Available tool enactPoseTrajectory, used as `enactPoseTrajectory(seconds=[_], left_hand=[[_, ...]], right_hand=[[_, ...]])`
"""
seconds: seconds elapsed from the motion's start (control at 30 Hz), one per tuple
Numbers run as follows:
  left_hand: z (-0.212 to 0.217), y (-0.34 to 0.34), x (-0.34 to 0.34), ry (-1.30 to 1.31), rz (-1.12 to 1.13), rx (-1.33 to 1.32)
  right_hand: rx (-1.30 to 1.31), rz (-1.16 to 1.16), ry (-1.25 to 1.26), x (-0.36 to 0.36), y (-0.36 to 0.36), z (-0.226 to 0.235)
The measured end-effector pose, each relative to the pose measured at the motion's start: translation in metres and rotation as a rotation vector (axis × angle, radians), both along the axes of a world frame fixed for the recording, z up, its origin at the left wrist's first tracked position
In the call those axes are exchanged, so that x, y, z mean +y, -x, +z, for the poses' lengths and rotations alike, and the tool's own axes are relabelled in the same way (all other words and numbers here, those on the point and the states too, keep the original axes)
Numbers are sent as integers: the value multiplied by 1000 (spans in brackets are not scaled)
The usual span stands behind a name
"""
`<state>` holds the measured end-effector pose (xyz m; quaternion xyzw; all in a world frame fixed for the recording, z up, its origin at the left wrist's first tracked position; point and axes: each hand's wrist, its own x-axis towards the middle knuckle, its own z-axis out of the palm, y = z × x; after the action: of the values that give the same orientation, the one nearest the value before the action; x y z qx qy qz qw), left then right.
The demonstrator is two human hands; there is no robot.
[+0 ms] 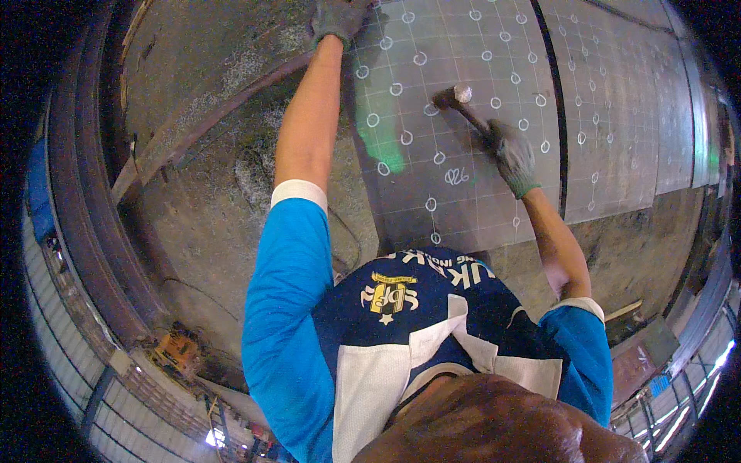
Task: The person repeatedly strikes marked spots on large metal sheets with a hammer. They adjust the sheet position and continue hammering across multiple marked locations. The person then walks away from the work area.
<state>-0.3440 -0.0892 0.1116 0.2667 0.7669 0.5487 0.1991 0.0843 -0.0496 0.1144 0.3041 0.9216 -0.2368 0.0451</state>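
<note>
The right hand [513,158], in a grey knitted glove with a green cuff, is closed around the dark handle of a hammer [467,106]. The handle is thin and straight. The small head is of worn metal, and its round pale face shines a little. The head stands over the large steel plate [463,201], between two chalk circles; I cannot tell if it touches the surface.

The plate is flat, dull grey and smooth. It carries a grid of thin white lines, and many small white chalk circles [373,120] sit on the crossings. A green patch of light [378,139] lies on its left part. More plates of the same kind lie to the right, separated by a dark narrow gap [549,100].

The left hand [337,17], in a similar grey glove, rests at the left edge of the plate near the top of the picture. It seems to press down there, but the fingers are partly cut off, so I cannot tell if they are spread or curled.

Left of the plate there is a rough concrete floor [208,201], dusty and scratched, with a long rusty steel bar [193,123] lying across it. The person wears a blue shirt with short sleeves [285,309].
</note>
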Motion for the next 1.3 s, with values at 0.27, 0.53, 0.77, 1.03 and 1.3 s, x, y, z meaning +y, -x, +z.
enactPoseTrajectory(seconds=[0.27,0.53,0.77,1.03,1.3], left_hand=[[27,-20,-3,163,14,246],[19,-16,-11,326,-14,461],[38,-41,4,158,-34,310],[-37,12,0,166,103,604],[-5,-59,7,11,-13,-39]], right_hand=[[226,-151,390,28,27,-29],[947,188,-17,94,220,76],[197,103,-1,119,201,35],[215,-261,372,53,12,-3],[141,-138,-14,25,-63,-11]])
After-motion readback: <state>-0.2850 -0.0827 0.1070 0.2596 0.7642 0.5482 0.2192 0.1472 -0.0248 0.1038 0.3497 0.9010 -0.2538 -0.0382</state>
